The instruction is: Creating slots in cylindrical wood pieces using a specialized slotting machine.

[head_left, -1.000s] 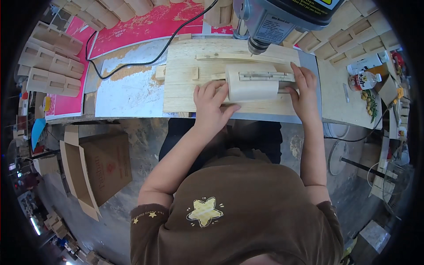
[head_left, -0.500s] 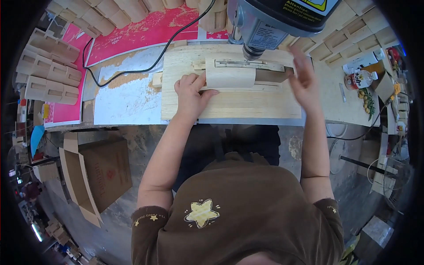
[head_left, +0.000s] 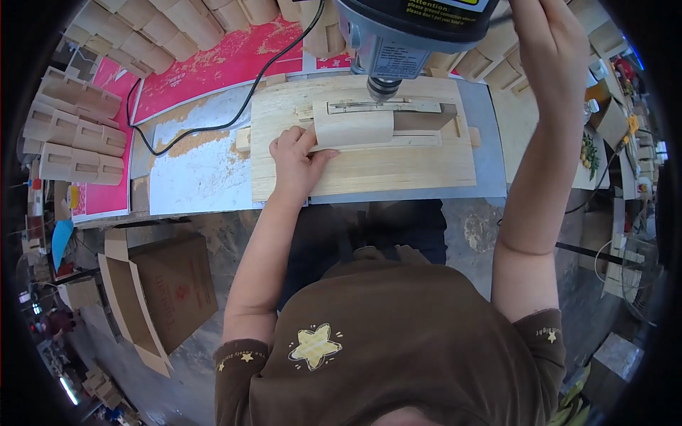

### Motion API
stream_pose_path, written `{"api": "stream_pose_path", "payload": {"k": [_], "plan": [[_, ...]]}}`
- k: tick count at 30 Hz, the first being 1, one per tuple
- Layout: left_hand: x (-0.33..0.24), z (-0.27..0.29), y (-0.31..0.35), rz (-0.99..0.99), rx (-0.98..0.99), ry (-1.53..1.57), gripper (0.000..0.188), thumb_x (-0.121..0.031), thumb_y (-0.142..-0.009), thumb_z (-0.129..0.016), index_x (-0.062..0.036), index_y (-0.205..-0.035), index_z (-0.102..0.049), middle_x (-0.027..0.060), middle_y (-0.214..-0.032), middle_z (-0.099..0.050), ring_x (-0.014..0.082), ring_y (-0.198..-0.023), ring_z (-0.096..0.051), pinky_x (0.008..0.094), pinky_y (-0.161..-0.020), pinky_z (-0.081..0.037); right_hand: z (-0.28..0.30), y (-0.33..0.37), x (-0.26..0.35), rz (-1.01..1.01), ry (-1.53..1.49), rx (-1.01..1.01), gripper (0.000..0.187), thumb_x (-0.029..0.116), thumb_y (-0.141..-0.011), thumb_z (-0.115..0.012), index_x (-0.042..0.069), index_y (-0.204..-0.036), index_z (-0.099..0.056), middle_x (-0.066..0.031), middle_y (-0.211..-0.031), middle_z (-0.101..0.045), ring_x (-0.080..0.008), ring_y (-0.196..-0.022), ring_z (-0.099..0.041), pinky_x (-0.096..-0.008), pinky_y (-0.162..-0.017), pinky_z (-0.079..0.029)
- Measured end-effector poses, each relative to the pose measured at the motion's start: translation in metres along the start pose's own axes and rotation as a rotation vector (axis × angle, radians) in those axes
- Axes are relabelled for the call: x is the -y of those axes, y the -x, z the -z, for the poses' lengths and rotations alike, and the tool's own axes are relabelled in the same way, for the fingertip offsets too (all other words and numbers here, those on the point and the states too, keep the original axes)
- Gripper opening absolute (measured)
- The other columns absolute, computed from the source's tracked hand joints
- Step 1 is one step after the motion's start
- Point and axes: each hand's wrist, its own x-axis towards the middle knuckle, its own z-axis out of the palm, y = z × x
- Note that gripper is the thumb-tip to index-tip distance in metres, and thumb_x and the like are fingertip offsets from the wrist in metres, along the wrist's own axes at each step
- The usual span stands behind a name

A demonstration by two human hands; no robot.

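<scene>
My left hand (head_left: 293, 160) is closed on the left end of a pale wooden piece (head_left: 354, 130), thumb along its near edge and fingers at its end. That piece lies on a flat wooden board (head_left: 383, 170), against a raised brownish part (head_left: 424, 121) and a narrow slotted strip (head_left: 380, 106). Just above the strip is the chuck (head_left: 383, 89) of a drill press (head_left: 419, 21); I cannot make out a bit. My right hand (head_left: 550, 39) is raised at the top edge, right of the drill head, beside a dark rod (head_left: 501, 20). Its fingers are mostly out of view.
Stacked wooden pieces (head_left: 78, 128) stand at the left and along the back. A black cable (head_left: 213, 129) crosses the sawdust-strewn table (head_left: 199, 188). Below on the left is an open cardboard box (head_left: 174, 291). A bottle (head_left: 590, 108) stands at the right.
My right hand has left the right end of the wooden piece and moved up beside the drill head. My left hand keeps its hold. The whole view has shifted slightly.
</scene>
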Motion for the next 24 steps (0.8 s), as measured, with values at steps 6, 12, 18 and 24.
{"api": "stream_pose_path", "payload": {"k": [6, 12, 18, 24], "plan": [[0.002, 0.001, 0.0, 0.006, 0.022, -0.026, 0.053, -0.023, -0.06, -0.078, -0.0146, -0.11, -0.063, -0.0009, -0.071, -0.045, 0.0173, -0.073, -0.046, 0.0345, -0.076, -0.028, -0.005, 0.094, 0.006, -0.003, -0.097, 0.007, 0.008, 0.005, -0.084, -0.058, 0.0, -0.088, -0.063, -0.005, -0.063, -0.052, -0.0132, -0.054, -0.048, -0.0257, -0.051, -0.036], [0.0, -0.003, -0.006, -0.014, 0.0, 0.001, 0.054, -0.022, -0.06, -0.078, -0.0146, -0.111, -0.063, -0.0012, -0.07, -0.045, 0.0168, -0.072, -0.047, 0.0345, -0.075, -0.028, -0.064, 0.142, -0.043, 0.038, -0.191, -0.097, 0.012, 0.001, -0.079, -0.059, 0.002, -0.09, -0.063, -0.0062, -0.067, -0.055, -0.02, -0.061, -0.051, -0.0308, -0.059, -0.039], [-0.002, -0.003, -0.004, 0.012, 0.009, -0.012, 0.053, -0.023, -0.06, -0.078, -0.0146, -0.11, -0.063, -0.0011, -0.069, -0.045, 0.017, -0.072, -0.047, 0.0344, -0.075, -0.028, -0.051, 0.138, -0.042, 0.129, -0.167, -0.087, 0.011, 0.001, -0.078, -0.059, 0.003, -0.088, -0.063, -0.0077, -0.072, -0.058, -0.0225, -0.067, -0.053, -0.0315, -0.063, -0.04], [-0.011, 0.005, 0.001, 0.006, -0.012, -0.075, 0.051, -0.024, -0.061, -0.078, -0.0139, -0.108, -0.063, -0.0001, -0.071, -0.047, 0.0183, -0.075, -0.048, 0.0362, -0.077, -0.027, -0.013, 0.029, -0.012, 0.075, -0.005, -0.098, 0.016, 0.013, -0.087, -0.054, 0.0, -0.082, -0.061, -0.0019, -0.06, -0.05, -0.0094, -0.055, -0.046, -0.024, -0.051, -0.035]]}}
